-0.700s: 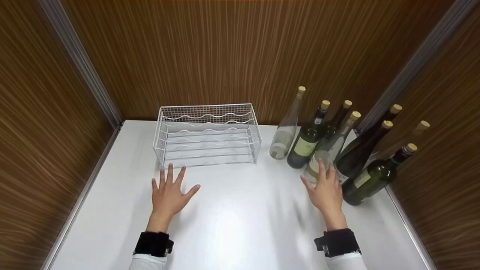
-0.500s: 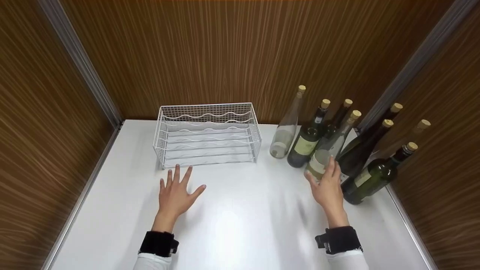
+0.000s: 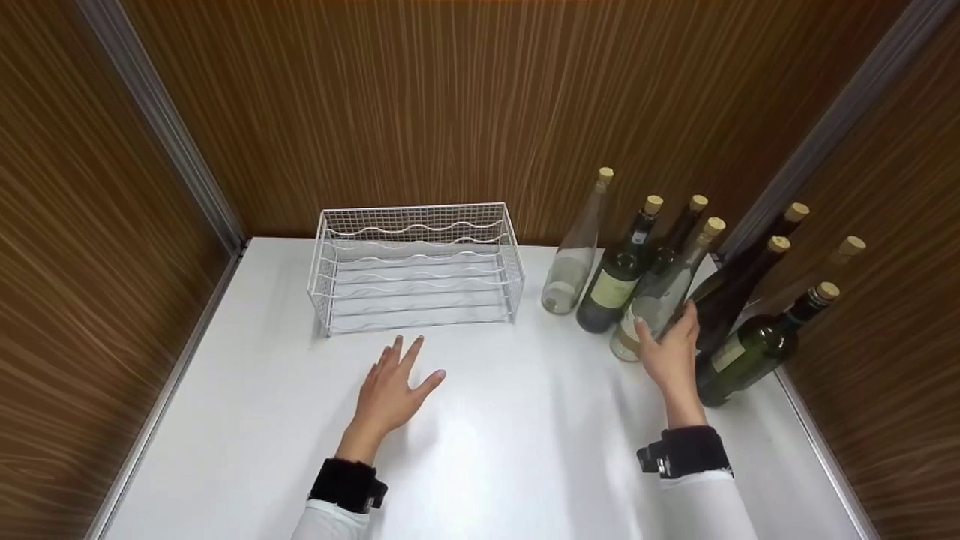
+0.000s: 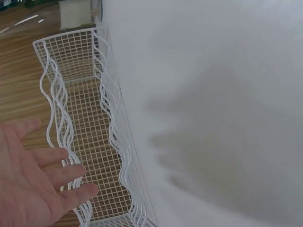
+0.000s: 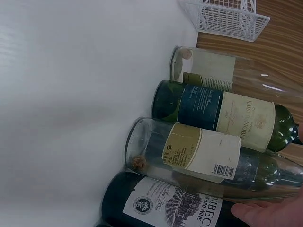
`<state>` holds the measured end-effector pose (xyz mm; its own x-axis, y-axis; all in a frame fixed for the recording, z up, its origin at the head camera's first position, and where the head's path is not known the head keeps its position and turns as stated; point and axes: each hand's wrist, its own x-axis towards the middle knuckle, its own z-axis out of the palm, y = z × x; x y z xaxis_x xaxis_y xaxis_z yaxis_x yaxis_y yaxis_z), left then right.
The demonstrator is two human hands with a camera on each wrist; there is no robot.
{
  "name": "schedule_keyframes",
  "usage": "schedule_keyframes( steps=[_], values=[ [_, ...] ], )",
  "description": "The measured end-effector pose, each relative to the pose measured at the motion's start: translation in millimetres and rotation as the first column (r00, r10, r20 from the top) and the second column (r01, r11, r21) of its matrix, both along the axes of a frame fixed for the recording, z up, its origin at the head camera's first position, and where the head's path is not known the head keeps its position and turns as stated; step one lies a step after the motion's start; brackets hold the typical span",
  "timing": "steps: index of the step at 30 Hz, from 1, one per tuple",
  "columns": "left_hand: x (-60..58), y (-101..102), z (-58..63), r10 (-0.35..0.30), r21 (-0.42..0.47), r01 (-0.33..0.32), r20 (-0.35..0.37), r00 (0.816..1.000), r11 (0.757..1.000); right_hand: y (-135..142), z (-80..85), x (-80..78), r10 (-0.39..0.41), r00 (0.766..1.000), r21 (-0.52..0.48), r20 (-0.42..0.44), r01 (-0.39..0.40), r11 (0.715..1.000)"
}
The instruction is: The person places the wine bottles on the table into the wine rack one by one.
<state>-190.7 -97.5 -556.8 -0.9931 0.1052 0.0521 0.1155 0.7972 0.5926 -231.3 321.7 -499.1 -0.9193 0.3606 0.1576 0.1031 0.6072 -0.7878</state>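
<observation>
My right hand (image 3: pixel 671 360) is at a clear, corked glass bottle (image 3: pixel 664 292), thumb on its left side and fingers reaching between it and a dark bottle (image 3: pixel 724 300). In the right wrist view, my fingers (image 5: pixel 267 213) lie close beside the clear bottle, over the dark one with a white label. Spread over the table in front of a white wire wine rack (image 3: pixel 420 223), my left hand (image 3: pixel 390 401) holds nothing. The rack has wavy cross bars and mesh walls; no bottle lies in it.
Several more corked bottles stand close together, among them a clear one (image 3: pixel 570 270) nearest the rack, a green one (image 3: pixel 615 277) and another green one (image 3: pixel 754 349) at front right. Wood-grain panels (image 3: pixel 420 97) enclose the white table (image 3: pixel 510 450) at back and sides.
My right hand has moved right, its thumb and fingers coming to either side of the clear bottle. My left hand has shifted right along the rack's front. The bottles stay standing.
</observation>
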Motion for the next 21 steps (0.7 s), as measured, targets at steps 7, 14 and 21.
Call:
schedule_keyframes(
  steps=[7,14,21],
  values=[
    [0.5,22.2,3.8,-0.069,0.096,0.067,0.019,0.997,0.993,4.8,11.4,-13.0,-0.029,0.999,0.01,-0.017,0.029,1.0],
    [-0.3,40.1,7.6,-0.158,0.177,0.145,0.06,0.986,0.973,11.8,25.8,-24.7,-0.048,0.999,-0.063,-0.003,0.048,0.997],
    [1.2,57.1,8.7,-0.211,0.214,0.186,0.099,0.972,0.959,14.4,30.8,-35.0,-0.043,0.999,-0.081,0.022,0.045,0.996]
  ],
)
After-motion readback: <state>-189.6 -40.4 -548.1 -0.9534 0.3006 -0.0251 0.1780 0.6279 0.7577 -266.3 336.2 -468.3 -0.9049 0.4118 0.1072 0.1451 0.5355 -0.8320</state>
